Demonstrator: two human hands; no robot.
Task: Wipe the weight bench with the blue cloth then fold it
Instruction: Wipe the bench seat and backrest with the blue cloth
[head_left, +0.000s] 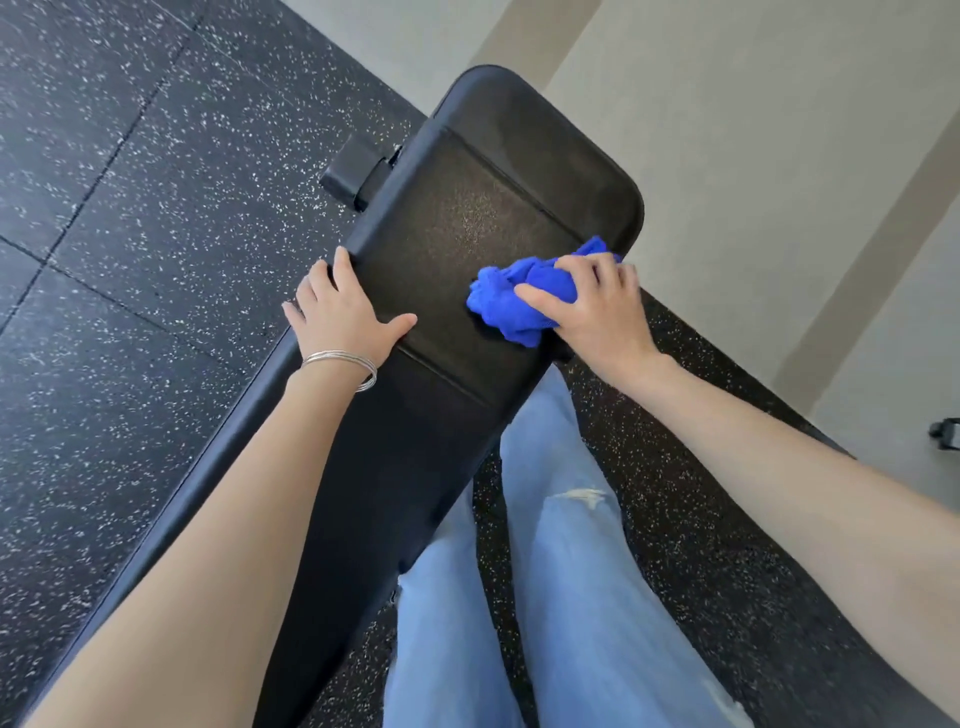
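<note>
A long black padded weight bench (457, 208) runs from the lower left up to the wall. My right hand (597, 306) is closed over a bunched bright blue cloth (511, 301) and presses it on the pad near the bench's right edge. My left hand (343, 312) lies flat on the left edge of the pad, fingers spread, thumb pointing toward the cloth. It wears thin silver bangles at the wrist. Part of the cloth is hidden under my right palm.
Black speckled rubber flooring (130, 208) surrounds the bench. A black bench foot (353, 171) sticks out on the left. A beige wall (753, 130) stands behind the bench's far end. My legs in light blue jeans (561, 545) stand to the right of the bench.
</note>
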